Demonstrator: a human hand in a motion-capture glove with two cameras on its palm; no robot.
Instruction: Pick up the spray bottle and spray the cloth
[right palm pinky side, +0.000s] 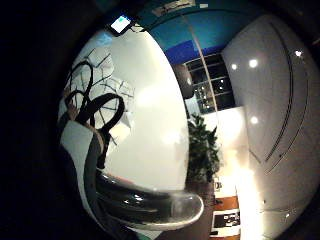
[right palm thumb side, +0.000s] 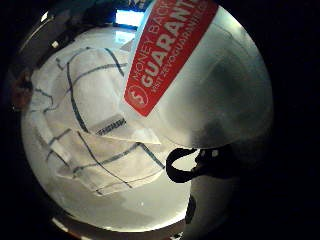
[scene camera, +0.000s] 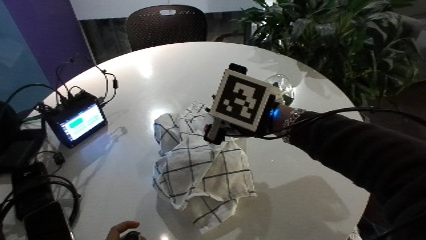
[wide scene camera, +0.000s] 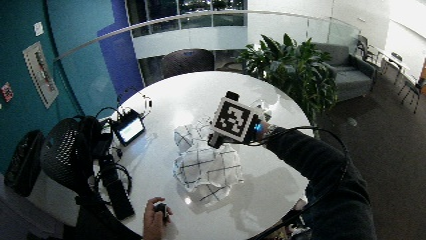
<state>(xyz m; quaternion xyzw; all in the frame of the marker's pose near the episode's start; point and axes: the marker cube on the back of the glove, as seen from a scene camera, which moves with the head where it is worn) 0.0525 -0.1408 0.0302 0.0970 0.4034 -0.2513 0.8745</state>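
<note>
A white cloth (scene camera: 200, 170) with dark check lines lies crumpled in the middle of the round white table (scene camera: 313, 175). My gloved right hand (scene camera: 274, 125) hovers just above the cloth's far edge, mostly hidden behind the glove's gear. The thumb side palm view is filled by the spray bottle (right palm thumb side: 200, 85), white with a red label, close over the cloth (right palm thumb side: 85, 125). In the little finger side palm view a gloved finger (right palm pinky side: 145, 200) curls round the bottle's white body (right palm pinky side: 150, 125). The nozzle is not visible.
A small screen device (scene camera: 76, 120) with cables sits at the table's left edge. A bare hand (scene camera: 123, 231) rests at the near edge. A dark chair (scene camera: 166, 22) and a leafy plant (scene camera: 333, 40) stand behind the table.
</note>
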